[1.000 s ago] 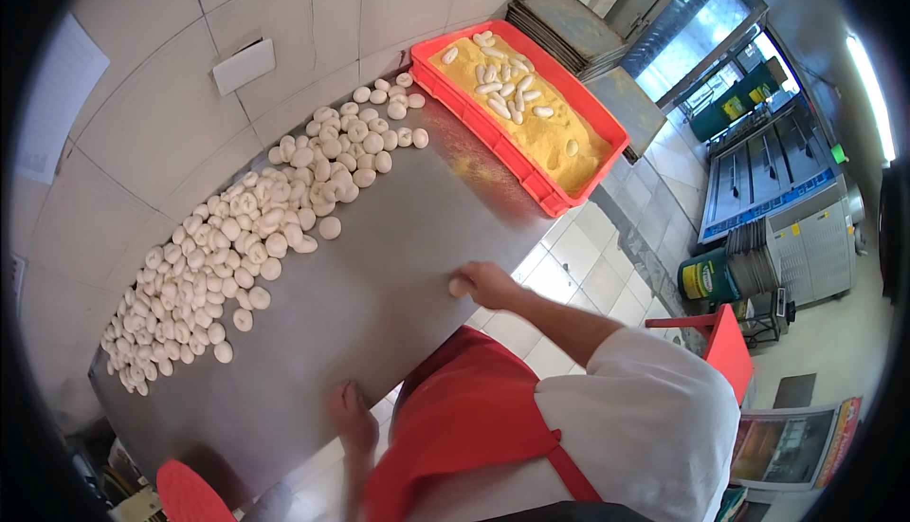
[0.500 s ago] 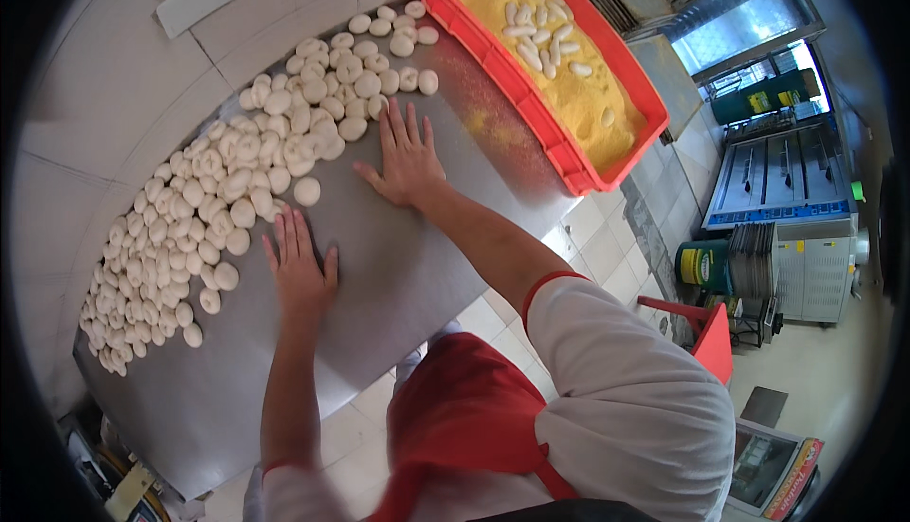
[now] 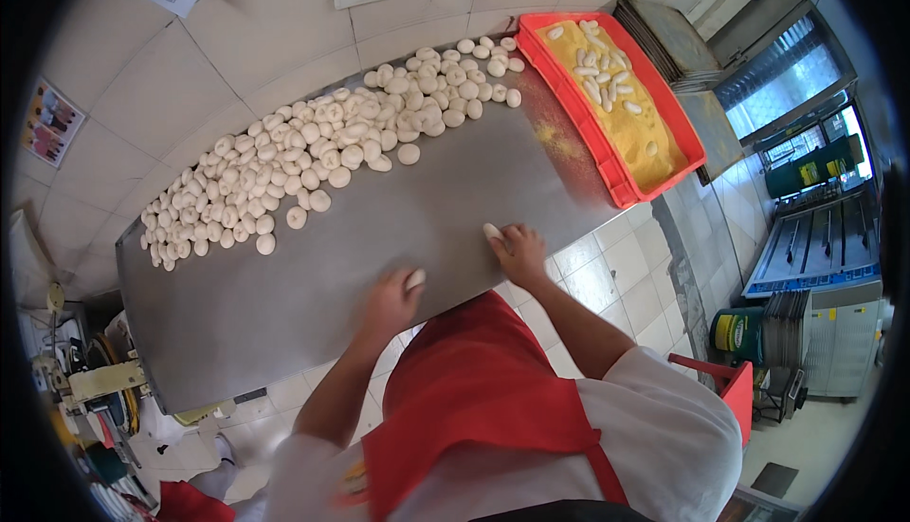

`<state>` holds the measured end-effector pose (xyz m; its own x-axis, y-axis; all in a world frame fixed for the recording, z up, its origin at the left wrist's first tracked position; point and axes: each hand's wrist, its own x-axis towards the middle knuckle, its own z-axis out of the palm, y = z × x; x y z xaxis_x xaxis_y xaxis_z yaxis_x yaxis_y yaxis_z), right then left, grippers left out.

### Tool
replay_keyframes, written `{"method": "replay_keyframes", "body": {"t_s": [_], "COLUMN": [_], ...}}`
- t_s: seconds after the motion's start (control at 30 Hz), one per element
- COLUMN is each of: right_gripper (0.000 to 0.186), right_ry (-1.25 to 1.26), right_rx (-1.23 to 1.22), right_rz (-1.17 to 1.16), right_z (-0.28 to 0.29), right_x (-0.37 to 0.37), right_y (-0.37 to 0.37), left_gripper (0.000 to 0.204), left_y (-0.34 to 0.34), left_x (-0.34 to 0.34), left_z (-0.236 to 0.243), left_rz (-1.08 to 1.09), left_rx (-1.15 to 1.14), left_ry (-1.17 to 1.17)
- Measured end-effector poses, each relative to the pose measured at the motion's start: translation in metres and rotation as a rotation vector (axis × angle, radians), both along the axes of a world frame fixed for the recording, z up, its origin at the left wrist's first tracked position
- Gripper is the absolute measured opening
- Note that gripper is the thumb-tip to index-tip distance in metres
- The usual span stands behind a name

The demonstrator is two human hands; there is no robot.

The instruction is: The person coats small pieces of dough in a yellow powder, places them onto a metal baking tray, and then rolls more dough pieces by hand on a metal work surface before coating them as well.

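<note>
Pale, rounded dough pieces (image 3: 415,279) sit one apiece in your half-curled left hand (image 3: 388,302) and half-curled right hand (image 3: 520,255), near the edge of the grey metal table (image 3: 284,304), where uneven pressing could leave them lopsided.

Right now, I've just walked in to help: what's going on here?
A person in a red apron has a small white dough piece in the left hand and another at the right hand, near the close edge of a grey metal table. Round white dough pieces lie heaped along its far side. A red plastic tray at its right end holds yellow powder and oblong white dough pieces.
</note>
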<state>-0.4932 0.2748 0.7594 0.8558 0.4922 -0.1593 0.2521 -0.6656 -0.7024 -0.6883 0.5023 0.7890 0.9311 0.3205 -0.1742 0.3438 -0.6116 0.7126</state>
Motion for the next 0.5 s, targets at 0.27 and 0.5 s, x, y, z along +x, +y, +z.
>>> {"method": "replay_keyframes", "body": {"t_s": [0.27, 0.5], "right_gripper": [0.062, 0.039], "right_ry": [1.042, 0.363], "right_rx": [1.633, 0.566], "right_rz": [-0.363, -0.097], "right_z": [0.122, 0.06], "right_x": [0.086, 0.16], "right_y": [0.029, 0.156], "left_gripper": [0.055, 0.034], "left_y": [0.073, 0.152], "left_x": [0.155, 0.169], "left_z": [0.033, -0.001], "left_rz": [0.243, 0.226], "left_rx": [0.139, 0.626], "left_ry": [-0.295, -0.141]}}
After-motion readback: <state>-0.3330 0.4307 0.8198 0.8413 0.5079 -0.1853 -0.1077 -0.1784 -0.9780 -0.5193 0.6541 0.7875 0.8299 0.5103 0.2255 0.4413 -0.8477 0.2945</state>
